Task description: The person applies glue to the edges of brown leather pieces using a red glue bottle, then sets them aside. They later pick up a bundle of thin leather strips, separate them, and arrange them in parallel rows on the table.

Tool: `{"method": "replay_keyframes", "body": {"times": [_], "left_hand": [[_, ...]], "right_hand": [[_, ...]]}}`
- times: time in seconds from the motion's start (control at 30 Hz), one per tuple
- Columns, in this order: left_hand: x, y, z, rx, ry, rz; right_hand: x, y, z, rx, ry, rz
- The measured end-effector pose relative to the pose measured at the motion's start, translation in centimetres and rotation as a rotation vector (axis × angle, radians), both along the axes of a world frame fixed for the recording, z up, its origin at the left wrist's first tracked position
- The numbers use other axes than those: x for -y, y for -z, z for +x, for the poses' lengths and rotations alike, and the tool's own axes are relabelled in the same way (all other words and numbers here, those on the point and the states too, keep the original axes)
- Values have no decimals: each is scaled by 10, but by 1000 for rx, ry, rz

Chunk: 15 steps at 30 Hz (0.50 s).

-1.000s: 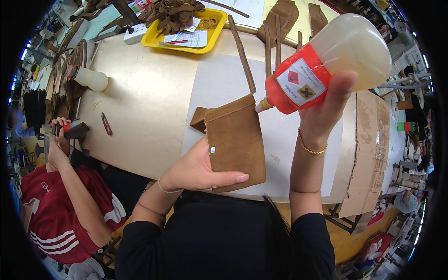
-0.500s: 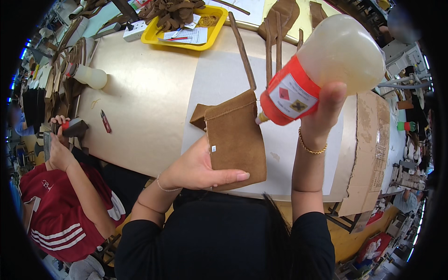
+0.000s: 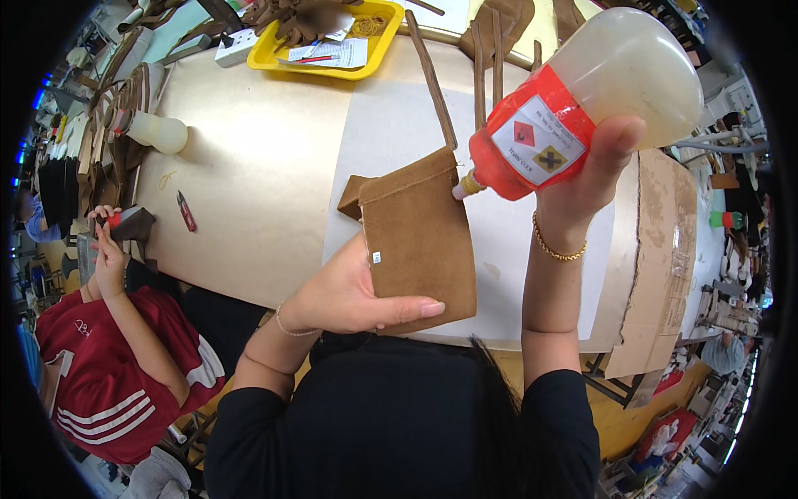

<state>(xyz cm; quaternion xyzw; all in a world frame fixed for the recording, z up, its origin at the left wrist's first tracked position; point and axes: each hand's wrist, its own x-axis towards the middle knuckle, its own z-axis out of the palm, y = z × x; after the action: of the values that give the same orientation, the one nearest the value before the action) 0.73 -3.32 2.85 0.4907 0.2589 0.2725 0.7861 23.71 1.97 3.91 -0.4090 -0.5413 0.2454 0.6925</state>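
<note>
My left hand grips a brown suede leather piece by its lower left side, thumb on top and the other fingers hidden underneath. The piece has a stitched seam near its far edge, a small white sticker at the left, and a folded brown part sticking out beyond it. My right hand is wrapped round a large translucent squeeze bottle with a red band and a hazard label. Tipped down to the left, the bottle brings its nozzle to the leather's right edge, just below the far corner.
Brown leather strips lie beyond the piece. A yellow tray with leather bits stands at the back. To the left are a red cutter and a second bottle. A co-worker in red sits at left; cardboard covers the right side.
The bottle's nozzle has travelled up the leather's right edge, closer to the far corner. Both hands keep their hold, and the leather has shifted slightly away from me.
</note>
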Motion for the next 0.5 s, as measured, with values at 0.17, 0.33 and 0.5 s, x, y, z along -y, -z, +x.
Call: {"method": "replay_keyframes", "body": {"times": [0.17,0.33,0.5], "left_hand": [[0,-2,0,-5,-32,-34],[0,1,-1,-12,-48,-11],[3,1,1,0,-112,-48]], "right_hand": [[9,2,-6,0,-19,18],[22,2,-11,-93,-63,0],[39,12,-8,-109,-18,-87]]}}
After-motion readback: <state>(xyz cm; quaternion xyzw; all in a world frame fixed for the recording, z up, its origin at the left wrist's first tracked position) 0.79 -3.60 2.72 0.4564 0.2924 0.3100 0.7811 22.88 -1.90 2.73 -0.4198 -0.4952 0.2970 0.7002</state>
